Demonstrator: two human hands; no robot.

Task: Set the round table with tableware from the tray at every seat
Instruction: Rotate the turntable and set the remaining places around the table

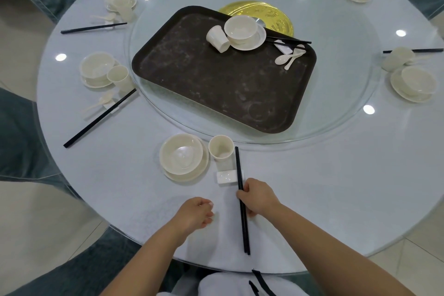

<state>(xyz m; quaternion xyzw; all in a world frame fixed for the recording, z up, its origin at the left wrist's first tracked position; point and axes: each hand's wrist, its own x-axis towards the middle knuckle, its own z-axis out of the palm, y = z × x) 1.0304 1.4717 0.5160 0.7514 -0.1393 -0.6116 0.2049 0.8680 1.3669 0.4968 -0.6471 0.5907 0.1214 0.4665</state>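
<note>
At the near seat a cream bowl on a plate (183, 157) stands beside a cup (221, 146). A white chopstick rest (228, 176) lies just in front of the cup. My right hand (258, 197) pinches a black pair of chopsticks (241, 199) that lies across the rest, pointing at the tray. My left hand (195, 212) hovers over the table with loosely curled fingers and holds nothing. The dark tray (216, 79) on the glass turntable holds a bowl on a plate (243, 31), a tipped cup (217, 38), two spoons (289, 56), a rest and chopsticks.
Set places ring the round table (312, 187): two on the left (101, 72), one on the right (413, 83), more at the far edge. A gold disc (276, 14) sits at the turntable's centre. Teal-covered chairs stand around the table.
</note>
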